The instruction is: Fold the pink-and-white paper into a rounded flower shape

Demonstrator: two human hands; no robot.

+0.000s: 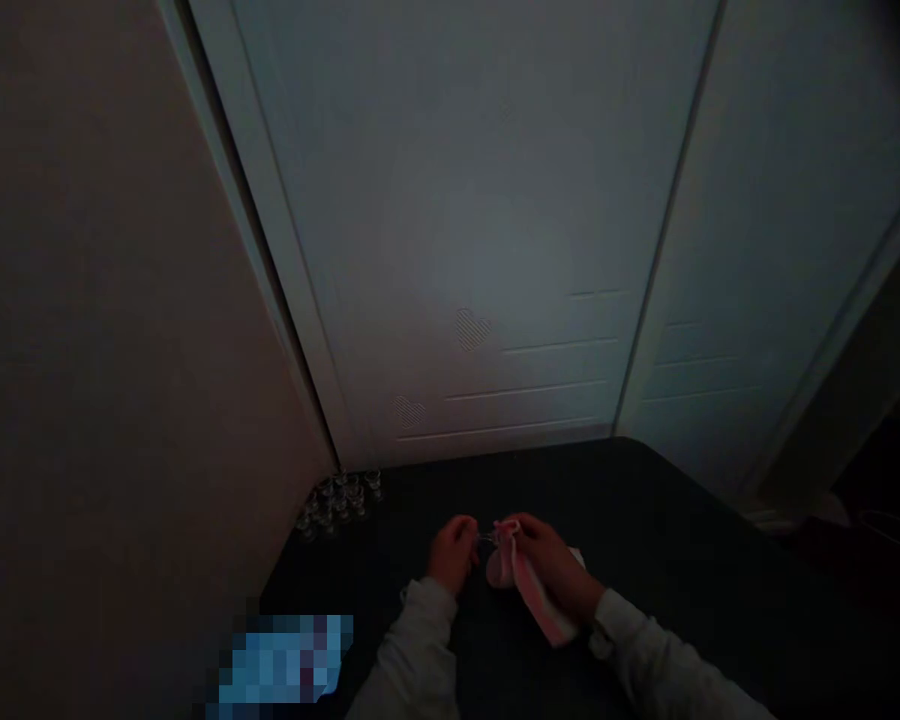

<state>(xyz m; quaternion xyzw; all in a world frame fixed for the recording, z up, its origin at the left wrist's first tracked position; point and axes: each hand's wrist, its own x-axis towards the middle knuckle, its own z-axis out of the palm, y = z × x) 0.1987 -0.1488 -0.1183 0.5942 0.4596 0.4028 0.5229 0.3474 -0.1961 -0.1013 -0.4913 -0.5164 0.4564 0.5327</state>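
Over the dark table, my left hand [454,550] is closed on a small clear glass [486,539], of which only a part shows between my hands. My right hand [547,560] is closed on a pink and white cloth [532,590], bunched against the glass. One end of the cloth hangs down toward me. The dim light hides the fine shape of the glass and where exactly the fingers of my right hand sit.
Several small clear glasses [337,500] stand in a group at the table's back left corner. A lit, blurred screen [285,660] lies at the front left. White panels [480,250] rise behind the dark table [645,540], and a wall [120,350] stands at the left.
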